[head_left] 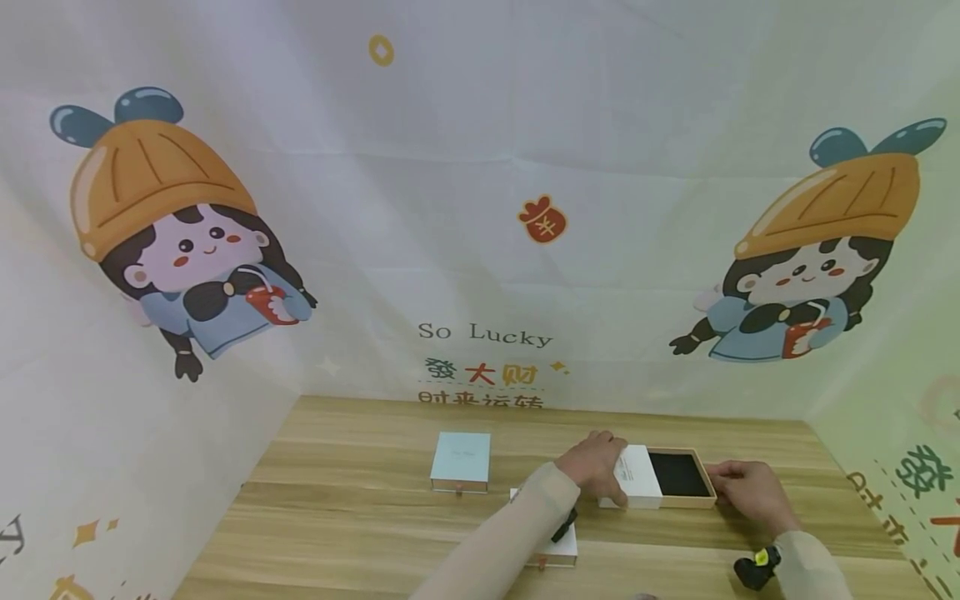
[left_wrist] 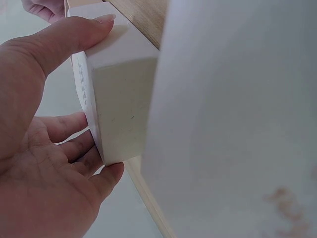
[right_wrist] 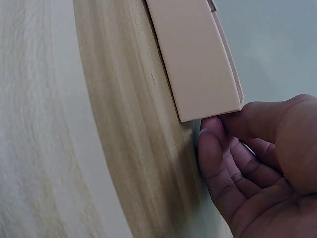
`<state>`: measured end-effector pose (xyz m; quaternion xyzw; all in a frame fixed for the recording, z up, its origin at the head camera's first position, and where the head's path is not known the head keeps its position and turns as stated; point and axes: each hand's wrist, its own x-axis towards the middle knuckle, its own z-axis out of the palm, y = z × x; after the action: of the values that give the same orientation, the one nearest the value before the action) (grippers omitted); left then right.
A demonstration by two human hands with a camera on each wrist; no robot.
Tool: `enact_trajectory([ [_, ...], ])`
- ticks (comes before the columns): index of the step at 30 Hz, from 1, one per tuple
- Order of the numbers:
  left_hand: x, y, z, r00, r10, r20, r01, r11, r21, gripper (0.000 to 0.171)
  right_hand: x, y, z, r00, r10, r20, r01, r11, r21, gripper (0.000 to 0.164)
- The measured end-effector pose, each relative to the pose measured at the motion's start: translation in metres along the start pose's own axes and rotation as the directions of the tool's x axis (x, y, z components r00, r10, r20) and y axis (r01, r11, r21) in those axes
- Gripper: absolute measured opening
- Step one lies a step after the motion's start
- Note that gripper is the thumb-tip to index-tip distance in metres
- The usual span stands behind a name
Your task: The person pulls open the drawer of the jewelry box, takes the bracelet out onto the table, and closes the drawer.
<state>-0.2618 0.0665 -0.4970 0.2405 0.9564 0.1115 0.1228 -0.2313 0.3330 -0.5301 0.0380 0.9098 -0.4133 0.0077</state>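
Observation:
A white drawer box lies on the wooden table with its inner drawer [head_left: 681, 477] slid partly out to the right. That drawer has tan walls and a black inside. My left hand [head_left: 597, 468] grips the white sleeve [head_left: 637, 479] at its left end. In the left wrist view, the thumb lies on one side of the sleeve [left_wrist: 124, 94] and fingertips touch the other. My right hand [head_left: 753, 492] is at the drawer's outer end, fingers curled and pinching there. The right wrist view shows the tan drawer wall [right_wrist: 198, 59] against the fingertips; whatever small part they pinch is hidden.
A pale blue box [head_left: 461, 458] with a small brown tab stands to the left. Another white box [head_left: 558, 550] sits nearer, partly covered by my left forearm. A printed cloth backdrop [head_left: 480, 275] rises behind the table [head_left: 337, 500] and along both sides.

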Motion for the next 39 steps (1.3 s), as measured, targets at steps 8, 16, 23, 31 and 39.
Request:
enact_trajectory([
  [8,0.000,0.000,-0.001,1.000,0.004,0.005,-0.004,1.000,-0.005,0.090,-0.002,-0.004,0.002,1.000,0.001,-0.002,-0.001,1.000,0.006,0.025],
  [16,-0.002,0.000,-0.002,1.000,-0.002,0.011,0.002,1.000,-0.019,0.090,-0.002,-0.005,0.005,1.000,0.010,-0.011,-0.010,1.000,0.013,0.024],
  [23,-0.002,0.000,-0.002,1.000,0.010,0.007,-0.010,1.000,-0.019,0.090,-0.004,-0.008,0.007,1.000,0.007,-0.014,-0.006,1.000,0.013,0.023],
  [31,-0.001,0.001,-0.002,1.000,0.013,0.005,-0.013,0.999,-0.032,0.089,-0.004,-0.009,0.010,1.000,-0.009,-0.028,0.009,1.000,0.008,0.022],
  [39,-0.002,0.001,-0.003,1.000,0.010,0.006,-0.010,0.999,-0.031,0.089,-0.001,-0.010,0.015,1.000,-0.017,-0.021,0.018,0.999,0.032,0.021],
])
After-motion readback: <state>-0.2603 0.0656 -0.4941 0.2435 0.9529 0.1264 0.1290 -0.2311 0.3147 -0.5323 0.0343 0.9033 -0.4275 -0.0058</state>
